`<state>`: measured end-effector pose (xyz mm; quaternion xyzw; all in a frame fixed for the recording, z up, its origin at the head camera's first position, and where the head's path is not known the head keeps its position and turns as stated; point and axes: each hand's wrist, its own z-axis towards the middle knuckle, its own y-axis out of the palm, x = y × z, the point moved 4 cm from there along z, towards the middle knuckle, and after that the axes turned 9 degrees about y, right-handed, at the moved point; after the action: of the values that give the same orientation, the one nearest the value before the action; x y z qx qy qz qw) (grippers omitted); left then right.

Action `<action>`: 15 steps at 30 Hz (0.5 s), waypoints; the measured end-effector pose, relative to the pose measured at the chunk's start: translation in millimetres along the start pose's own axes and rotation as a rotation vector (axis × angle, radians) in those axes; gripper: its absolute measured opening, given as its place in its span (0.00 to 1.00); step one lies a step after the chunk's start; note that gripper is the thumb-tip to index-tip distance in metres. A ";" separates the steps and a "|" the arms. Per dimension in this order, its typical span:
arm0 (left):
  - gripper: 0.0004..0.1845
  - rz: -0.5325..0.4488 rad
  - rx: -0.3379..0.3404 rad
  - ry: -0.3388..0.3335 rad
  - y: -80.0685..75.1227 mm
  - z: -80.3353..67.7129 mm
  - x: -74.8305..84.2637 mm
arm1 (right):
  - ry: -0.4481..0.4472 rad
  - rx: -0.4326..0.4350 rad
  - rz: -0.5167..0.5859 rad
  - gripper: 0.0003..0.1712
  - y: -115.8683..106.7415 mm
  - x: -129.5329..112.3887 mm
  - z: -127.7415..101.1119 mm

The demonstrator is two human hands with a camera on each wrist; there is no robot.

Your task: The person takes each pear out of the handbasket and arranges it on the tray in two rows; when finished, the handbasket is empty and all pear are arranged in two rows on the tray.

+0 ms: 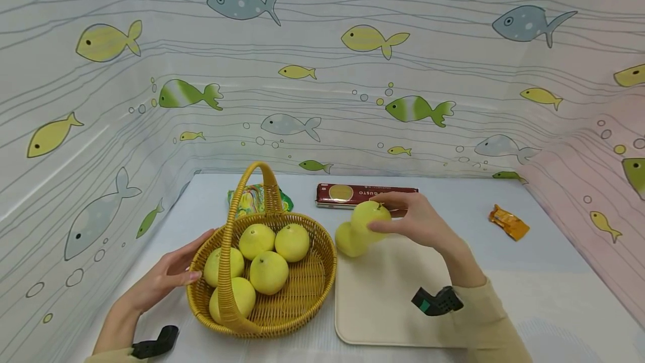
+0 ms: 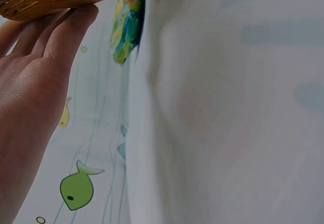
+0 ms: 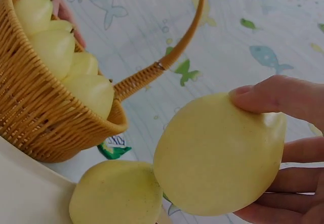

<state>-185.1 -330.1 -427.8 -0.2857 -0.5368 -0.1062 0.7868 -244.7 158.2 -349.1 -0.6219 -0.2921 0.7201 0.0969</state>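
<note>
Head view shows the right hand (image 1: 420,220) gripping a pale yellow pear (image 1: 370,218) with curled fingers just above the cream rectangular board (image 1: 388,296), touching a second yellow pear (image 1: 349,240) at its 7 o'clock. The left hand (image 1: 171,273), fingers straight, rests against the woven yellow wicker basket (image 1: 307,290) at its 9 o'clock. Risk, as I judge it: the round pears may roll off the board's far edge once let go.

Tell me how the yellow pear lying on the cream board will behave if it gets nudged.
The pear on the board is rounded and smooth, so it would probably roll or wobble. The cream board looks flat and rimless, so nothing would stop it. It seems firm, keeping its shape like the one the right hand holds.
</note>
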 end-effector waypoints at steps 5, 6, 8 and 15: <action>0.39 0.012 0.006 -0.006 0.0 0.3 0.6 | 0.038 -0.005 -0.002 0.31 -5.3 9.2 1.4; 0.39 0.012 0.009 -0.012 -0.2 0.1 0.1 | 0.043 -0.007 -0.005 0.32 -5.6 11.0 2.0; 0.39 0.015 0.011 -0.014 -0.7 -0.1 -0.8 | 0.051 -0.013 -0.009 0.32 -6.1 14.8 3.4; 0.39 0.012 0.008 -0.010 -1.7 -1.0 -3.2 | 0.088 -0.039 -0.038 0.32 -9.7 30.3 8.0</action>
<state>-186.5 -332.6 -430.4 -0.2865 -0.5395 -0.0977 0.7857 -260.8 178.8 -368.9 -0.6491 -0.3133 0.6842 0.1115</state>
